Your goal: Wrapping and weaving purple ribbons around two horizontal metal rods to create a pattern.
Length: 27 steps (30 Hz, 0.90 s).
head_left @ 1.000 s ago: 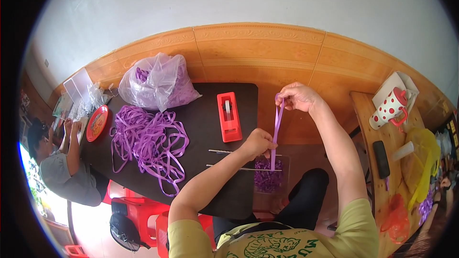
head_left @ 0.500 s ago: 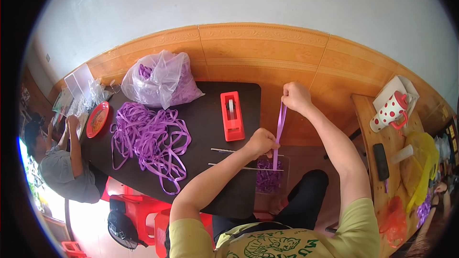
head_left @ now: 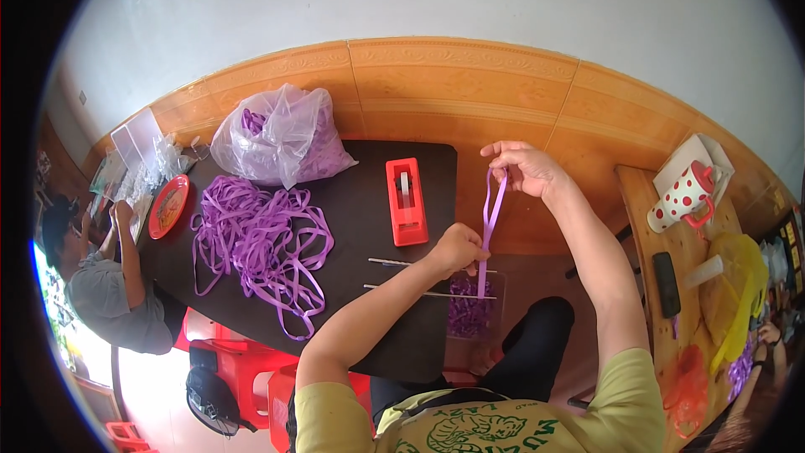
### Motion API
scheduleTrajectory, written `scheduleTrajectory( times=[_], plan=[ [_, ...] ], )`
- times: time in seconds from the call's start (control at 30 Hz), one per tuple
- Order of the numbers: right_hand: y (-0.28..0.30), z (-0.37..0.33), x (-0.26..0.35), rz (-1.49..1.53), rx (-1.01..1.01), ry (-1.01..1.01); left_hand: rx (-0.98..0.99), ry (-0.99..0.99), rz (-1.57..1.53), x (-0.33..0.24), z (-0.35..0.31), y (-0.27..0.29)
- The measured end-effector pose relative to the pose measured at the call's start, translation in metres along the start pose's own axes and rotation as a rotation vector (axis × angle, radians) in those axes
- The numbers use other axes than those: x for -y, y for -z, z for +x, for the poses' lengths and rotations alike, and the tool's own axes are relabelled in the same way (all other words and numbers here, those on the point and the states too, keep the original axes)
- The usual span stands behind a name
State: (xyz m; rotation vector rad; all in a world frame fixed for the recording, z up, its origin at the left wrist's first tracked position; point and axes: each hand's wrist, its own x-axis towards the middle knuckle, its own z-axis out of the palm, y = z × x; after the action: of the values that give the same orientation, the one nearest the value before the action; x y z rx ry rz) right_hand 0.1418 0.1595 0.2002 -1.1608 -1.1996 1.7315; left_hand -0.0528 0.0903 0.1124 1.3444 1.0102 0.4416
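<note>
A dark table (head_left: 352,235) beside orange-brown wall panelling (head_left: 457,75); left hand (head_left: 458,249) pinching purple ribbon (head_left: 498,201); right hand (head_left: 535,173), fingers loosely parted, at its loop.

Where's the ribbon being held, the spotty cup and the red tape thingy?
Held purple ribbon (head_left: 487,231), head view: where its loop narrows.
Spotted cup (head_left: 679,196), head view: white side.
Red tape dispenser (head_left: 409,217), head view: body below the tape.

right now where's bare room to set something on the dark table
Between the purple ribbon pile and red tape dispenser, the dark table is bare. It's crowded by the plastic bag and where the left forearm crosses the rods.
</note>
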Motion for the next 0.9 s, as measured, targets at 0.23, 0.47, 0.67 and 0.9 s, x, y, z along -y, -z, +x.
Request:
scheduleTrajectory(
  times=[0.23,0.47,0.67,0.9],
  plan=[
    [0.002,0.001,-0.012,0.123,-0.005,0.145,0.001,0.001,0.009,0.0,0.002,-0.002],
    [-0.003,-0.006,-0.012,0.198,-0.097,0.107,-0.002,-0.014,-0.022,-0.003,-0.002,-0.001],
    [-0.002,0.001,-0.02,0.058,-0.213,0.088,0.016,-0.001,0.006,0.0,-0.001,0.0],
    [-0.002,-0.001,-0.012,-0.012,-0.139,0.059,0.006,-0.002,-0.015,-0.001,-0.002,-0.001]
  ],
)
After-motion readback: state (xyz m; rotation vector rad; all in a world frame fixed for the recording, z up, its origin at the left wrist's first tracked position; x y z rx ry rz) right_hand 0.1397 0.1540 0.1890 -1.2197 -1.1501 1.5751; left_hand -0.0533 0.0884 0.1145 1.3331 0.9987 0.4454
